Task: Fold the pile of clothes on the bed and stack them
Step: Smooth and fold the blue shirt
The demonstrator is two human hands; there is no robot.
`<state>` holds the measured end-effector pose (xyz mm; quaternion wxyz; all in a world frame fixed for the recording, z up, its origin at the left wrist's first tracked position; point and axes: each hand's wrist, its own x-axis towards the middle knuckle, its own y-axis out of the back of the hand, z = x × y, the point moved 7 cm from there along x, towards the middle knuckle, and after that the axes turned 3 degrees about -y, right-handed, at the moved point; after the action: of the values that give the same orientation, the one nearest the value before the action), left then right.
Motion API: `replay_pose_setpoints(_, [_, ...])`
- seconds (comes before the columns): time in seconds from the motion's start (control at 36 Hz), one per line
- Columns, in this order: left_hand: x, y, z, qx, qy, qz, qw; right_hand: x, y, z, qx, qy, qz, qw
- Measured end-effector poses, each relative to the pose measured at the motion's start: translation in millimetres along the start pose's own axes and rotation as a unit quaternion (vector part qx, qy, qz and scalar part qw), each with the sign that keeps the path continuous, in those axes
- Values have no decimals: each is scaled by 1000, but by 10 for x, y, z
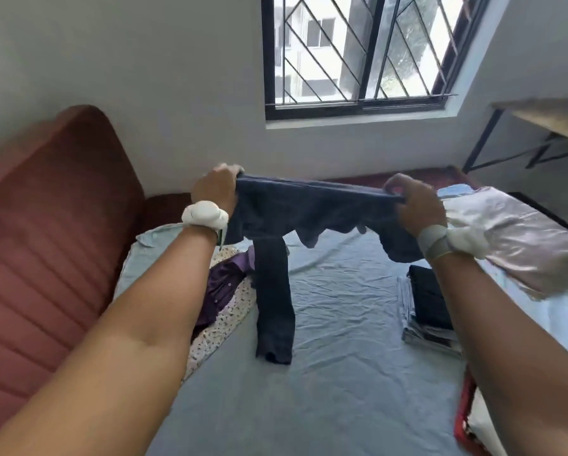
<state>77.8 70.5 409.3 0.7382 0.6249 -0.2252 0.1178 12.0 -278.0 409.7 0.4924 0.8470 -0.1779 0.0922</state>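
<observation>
My left hand (214, 189) and right hand (414, 205) have fingers (395, 185) clamped on the top edge of the dark garment (295, 218), held above the bed (341, 324); I judge it best to keep that edge taut, lay it flat, then fold toward the folded stack (430, 304).

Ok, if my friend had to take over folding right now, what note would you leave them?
Left hand: pinching one end of the dark navy trousers' waistband.
Right hand: pinching the other end. The trousers are held up above the pale blue bedsheet, with a leg hanging down so its end touches the sheet.
Done: a small folded stack, dark garment on top, lies on the sheet to the right.
Left: fold these trousers and add them to the stack, then the purple shirt and the floral cloth under it, still unfolded on the left by the reddish headboard.
</observation>
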Motion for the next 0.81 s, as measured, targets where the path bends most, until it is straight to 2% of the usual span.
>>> replay_pose_setpoints(0.08, [-474, -556, -136, 24, -3, -97, 995, -321, -492, 294, -43, -13, -74, 996])
replay_pose_setpoints(0.19, [-1120, -1275, -257, 100, -33, -190, 976, -764, -1185, 719, -129, 15, -172, 976])
replay_pose_setpoints(0.31, [-2072, -1936, -334, 134, -46, -316, 938, -1426, -1959, 1267, -250, 31, -293, 922])
replay_pose_setpoints(0.36, [-2775, -2311, -375, 149, -45, -393, 906, -1982, -2421, 1638, -276, 22, -370, 887])
replay_pose_setpoints(0.39, [-2931, -2340, -361, 135, -47, -398, 906, -2126, -2466, 1734, -274, 23, -377, 884])
replay_pose_setpoints(0.53, [-4168, -2779, -248, 136, -51, -501, 853, -3221, -2936, 2404, -288, -31, -475, 831])
replay_pose_setpoints(0.56, [-4276, -2767, -231, 132, -52, -501, 854, -3369, -2923, 2439, -285, -40, -489, 824])
replay_pose_setpoints(0.61, [-4714, -2878, -169, 134, -39, -552, 822, -3781, -2979, 2604, -291, -56, -522, 800])
replay_pose_setpoints(0.69, [-5206, -2941, -63, 124, -20, -592, 796, -4246, -2994, 2672, -285, -39, -535, 794])
replay_pose_setpoints(0.78, [-5615, -3043, -26, 107, 30, -626, 772, -4631, -3031, 2783, -325, -28, -569, 755])
replay_pose_setpoints(0.81, [-5665, -3052, -30, 97, 43, -621, 776, -4665, -3014, 2778, -335, -26, -573, 747])
